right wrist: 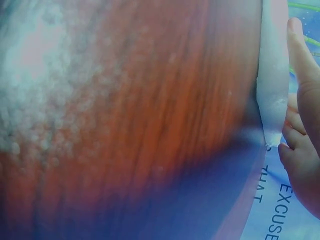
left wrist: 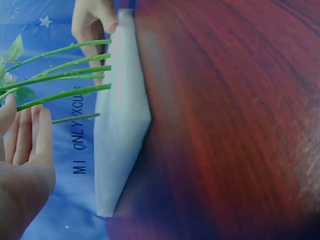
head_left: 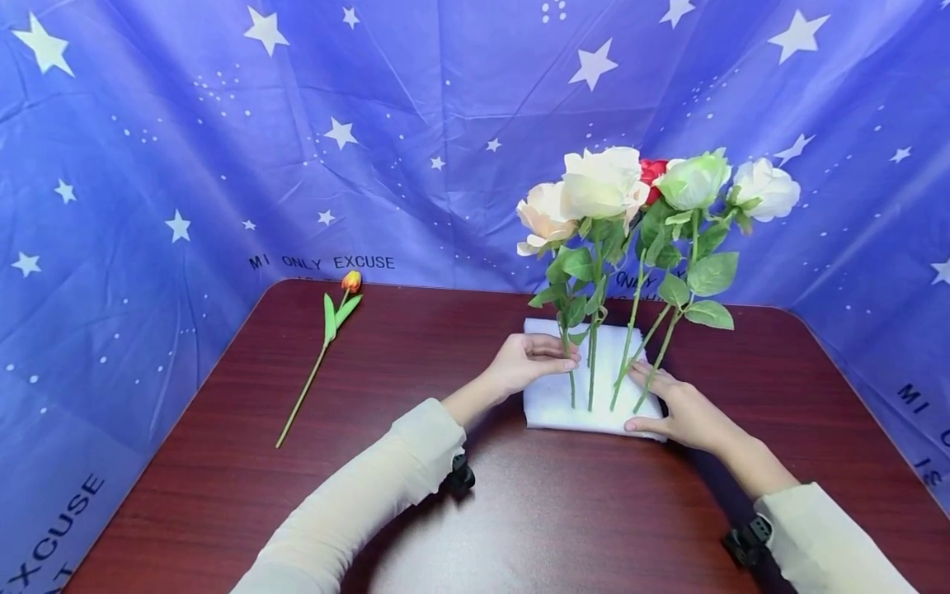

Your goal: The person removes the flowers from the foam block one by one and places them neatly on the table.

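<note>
Several artificial roses (head_left: pixel 604 183) in white, peach, green-white and red stand upright with their stems in a white foam block (head_left: pixel 545 412). My left hand (head_left: pixel 523 363) is at the leftmost rose stem (head_left: pixel 572 388); in the left wrist view that stem (left wrist: pixel 65 96) runs between my thumb and fingers, pinched near the top of the view. On the block's right end rests my right hand (head_left: pixel 686 412), its thumb toward the front and its other fingers reaching behind the stems. The right wrist view shows the thumb (right wrist: pixel 302 55) straight along the foam's upper face.
A single orange tulip (head_left: pixel 351 283) with green leaves lies on the left part of the dark red wooden table (head_left: pixel 416 346). Blue cloth (head_left: pixel 445 99) with white stars hangs behind and at both sides. Black wrist cameras (head_left: pixel 460 476) sit at both sleeve cuffs.
</note>
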The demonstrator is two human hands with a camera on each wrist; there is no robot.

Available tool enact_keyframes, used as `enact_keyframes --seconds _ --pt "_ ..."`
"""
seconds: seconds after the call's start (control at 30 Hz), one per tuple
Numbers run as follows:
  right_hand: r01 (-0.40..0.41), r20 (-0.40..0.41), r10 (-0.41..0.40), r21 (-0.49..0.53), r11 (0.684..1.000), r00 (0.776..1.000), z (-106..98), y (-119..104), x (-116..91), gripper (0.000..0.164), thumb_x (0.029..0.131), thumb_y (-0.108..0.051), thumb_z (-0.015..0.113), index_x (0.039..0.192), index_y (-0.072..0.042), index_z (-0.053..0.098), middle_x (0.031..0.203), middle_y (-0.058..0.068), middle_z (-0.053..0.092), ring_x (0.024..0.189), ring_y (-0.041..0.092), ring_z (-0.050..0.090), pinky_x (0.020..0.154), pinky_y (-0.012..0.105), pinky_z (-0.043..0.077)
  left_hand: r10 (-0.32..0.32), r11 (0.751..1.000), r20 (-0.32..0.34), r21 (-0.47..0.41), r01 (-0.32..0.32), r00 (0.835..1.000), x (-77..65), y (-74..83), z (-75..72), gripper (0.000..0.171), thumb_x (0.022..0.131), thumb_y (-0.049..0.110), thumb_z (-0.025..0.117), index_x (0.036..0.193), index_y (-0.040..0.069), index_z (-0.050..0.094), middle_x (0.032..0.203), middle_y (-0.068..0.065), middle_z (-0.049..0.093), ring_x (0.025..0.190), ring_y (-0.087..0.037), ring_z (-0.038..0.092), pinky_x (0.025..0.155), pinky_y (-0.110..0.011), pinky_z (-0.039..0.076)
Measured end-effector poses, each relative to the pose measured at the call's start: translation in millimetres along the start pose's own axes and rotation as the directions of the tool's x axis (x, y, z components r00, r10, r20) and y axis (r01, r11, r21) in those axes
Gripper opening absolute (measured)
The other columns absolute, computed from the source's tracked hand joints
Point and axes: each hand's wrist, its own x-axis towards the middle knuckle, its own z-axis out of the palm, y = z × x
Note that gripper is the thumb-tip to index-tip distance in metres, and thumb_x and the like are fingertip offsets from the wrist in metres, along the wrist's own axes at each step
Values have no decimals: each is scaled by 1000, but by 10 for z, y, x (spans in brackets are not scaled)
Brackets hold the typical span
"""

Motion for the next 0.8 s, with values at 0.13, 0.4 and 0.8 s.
enact_keyframes --seconds 0.13,0.4,0.8 --pt "-12 12 12 -6 1000 1000 2 -4 7 80 66 -40 84 128 2 59 134 24 57 121 45 53 104 17 41 31 999 9 -34 -31 999 -1 -27 20 24 85 4 71 106 -8 69 105 -28 69 87 -12 73 85 -26 61" --pt "-41 52 41 -10 999 998 -14 -20 8 80 67 -43 82 129 2 58 135 24 56 124 45 51 95 50 45 75 997 -20 -13 -75 997 -2 -51 20 21 83 4 72 99 -10 71 101 -27 70 90 -24 74 82 -27 61" --pt "-46 41 46 -4 999 998 -9 -8 3 80 66 -43 83 129 1 59 136 24 56 123 46 52 96 48 47 104 993 -20 -51 -104 994 -51 -75 -37 21 84 0 70 101 -13 69 102 -29 69 91 -24 74 83 -32 62"
